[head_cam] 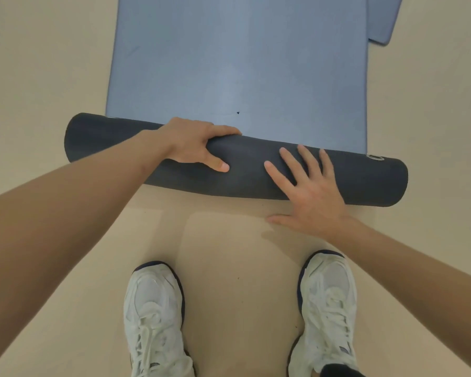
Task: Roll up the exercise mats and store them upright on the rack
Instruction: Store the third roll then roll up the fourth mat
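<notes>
A blue exercise mat (239, 58) lies flat on the floor and stretches away from me. Its near end is rolled into a dark grey roll (365, 178) that lies across the view, with a metal eyelet (375, 157) near its right end. My left hand (193, 144) grips the roll left of centre, fingers curled over its far side and thumb on the near side. My right hand (307, 189) lies flat on the roll with straight, spread fingers, thumb just above the floor.
A second blue mat (384, 20) lies on the floor at the top right, partly under the first. My two white sneakers (155, 317) (326, 308) stand on the beige floor (38, 77) close behind the roll.
</notes>
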Motion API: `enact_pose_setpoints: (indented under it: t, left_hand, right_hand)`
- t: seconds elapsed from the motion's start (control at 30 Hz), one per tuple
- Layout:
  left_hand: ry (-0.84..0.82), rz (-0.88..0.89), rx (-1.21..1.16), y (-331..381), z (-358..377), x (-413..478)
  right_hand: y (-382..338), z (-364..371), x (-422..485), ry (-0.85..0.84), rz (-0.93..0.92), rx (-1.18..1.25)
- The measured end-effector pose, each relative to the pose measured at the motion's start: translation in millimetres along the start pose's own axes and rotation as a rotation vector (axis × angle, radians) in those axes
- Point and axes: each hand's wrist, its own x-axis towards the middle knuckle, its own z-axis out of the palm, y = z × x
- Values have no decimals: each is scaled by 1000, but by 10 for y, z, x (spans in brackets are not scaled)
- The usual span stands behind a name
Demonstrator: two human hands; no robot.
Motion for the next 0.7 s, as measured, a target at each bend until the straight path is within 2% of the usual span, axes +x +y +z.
enact_pose_setpoints:
  t: [0.07,0.13,0.27,0.33,0.47,0.7]
  left_hand:
    - [-16,-24,13,-14,6,32]
    - [6,-43,46,-34,-8,22]
    - [311,101,264,11,54,-243]
    - [380,150,376,61,166,-403]
    - [379,98,491,72,298,-427]
    - [315,27,353,17,78,-217]
  right_hand:
    - [54,39,58,-72,-6,-59]
    - [143,51,183,-67,-37,-46]
    - [358,-13,426,-65,-101,88]
    - [434,-114,516,-105,-79,161]
    - [536,-280,719,-257,-60,272]
    - [752,-444,1176,-514,-4,440]
